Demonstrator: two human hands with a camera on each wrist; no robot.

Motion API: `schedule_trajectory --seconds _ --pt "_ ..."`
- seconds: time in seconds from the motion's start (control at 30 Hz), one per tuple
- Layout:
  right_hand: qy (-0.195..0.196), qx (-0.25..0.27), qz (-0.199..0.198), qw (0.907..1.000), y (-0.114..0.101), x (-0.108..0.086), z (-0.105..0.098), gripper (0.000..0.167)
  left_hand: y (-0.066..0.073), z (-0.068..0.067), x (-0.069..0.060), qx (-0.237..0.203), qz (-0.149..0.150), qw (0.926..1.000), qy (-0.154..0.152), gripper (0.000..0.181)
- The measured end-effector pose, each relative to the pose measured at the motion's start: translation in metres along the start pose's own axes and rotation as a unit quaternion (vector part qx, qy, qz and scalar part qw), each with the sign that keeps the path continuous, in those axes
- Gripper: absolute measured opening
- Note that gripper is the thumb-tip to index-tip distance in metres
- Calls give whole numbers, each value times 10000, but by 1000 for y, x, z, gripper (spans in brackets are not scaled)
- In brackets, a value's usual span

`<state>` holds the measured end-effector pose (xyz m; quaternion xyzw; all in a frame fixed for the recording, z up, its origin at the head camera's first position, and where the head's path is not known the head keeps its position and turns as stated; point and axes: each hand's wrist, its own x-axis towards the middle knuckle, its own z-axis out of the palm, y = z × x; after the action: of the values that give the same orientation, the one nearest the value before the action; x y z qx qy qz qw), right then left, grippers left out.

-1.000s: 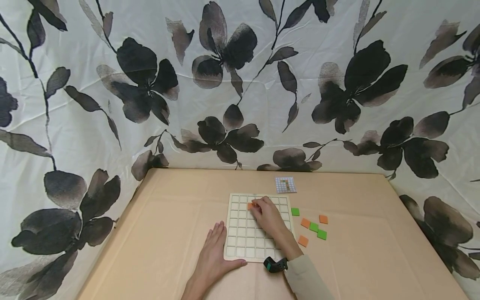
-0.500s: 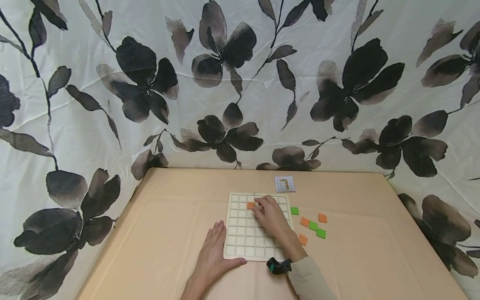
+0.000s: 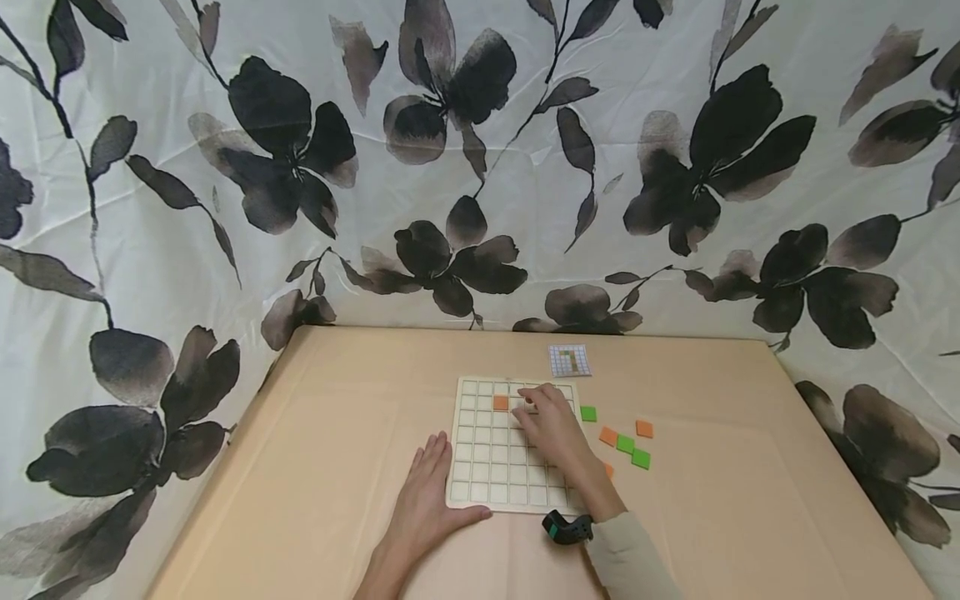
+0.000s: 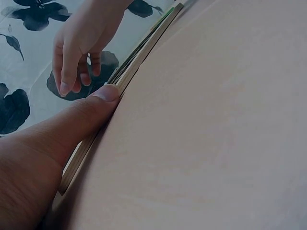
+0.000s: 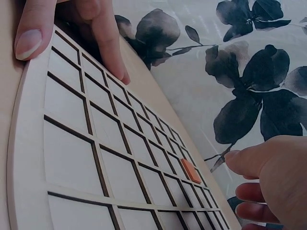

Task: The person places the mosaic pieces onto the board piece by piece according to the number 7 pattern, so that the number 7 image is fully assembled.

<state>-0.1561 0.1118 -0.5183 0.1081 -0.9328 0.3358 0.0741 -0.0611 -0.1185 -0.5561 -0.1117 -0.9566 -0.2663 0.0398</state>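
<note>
A pale wooden grid board (image 3: 480, 475) lies on the table with one orange square tile (image 3: 500, 403) in a cell of its second row from the top. My left hand (image 3: 427, 496) rests at the board's lower left corner, straight fingers along the left side. Its thumb (image 4: 104, 94) touches the front edge. Over the upper right part of the board hovers my right hand (image 3: 553, 423), fingers loosely bent and holding nothing. In the right wrist view the orange tile (image 5: 190, 171) sits in its cell, apart from the right fingers.
Right of the board lie loose tiles: a green tile (image 3: 588, 413) near its edge, then several orange and green ones, including an orange tile (image 3: 644, 428). One orange tile is partly hidden by the right forearm. A small pattern card (image 3: 570, 361) lies behind the board.
My right hand has let go of the orange tile and drawn slightly to the right, its fingers parting. The tile stays in its cell. My left hand keeps its place at the board.
</note>
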Motion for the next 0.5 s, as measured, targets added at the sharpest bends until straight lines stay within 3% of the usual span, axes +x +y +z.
schedule_trajectory --seconds 0.5 --pt "41 174 -112 9998 11 -2 -18 36 3 3 3 61 36 9999 116 124"
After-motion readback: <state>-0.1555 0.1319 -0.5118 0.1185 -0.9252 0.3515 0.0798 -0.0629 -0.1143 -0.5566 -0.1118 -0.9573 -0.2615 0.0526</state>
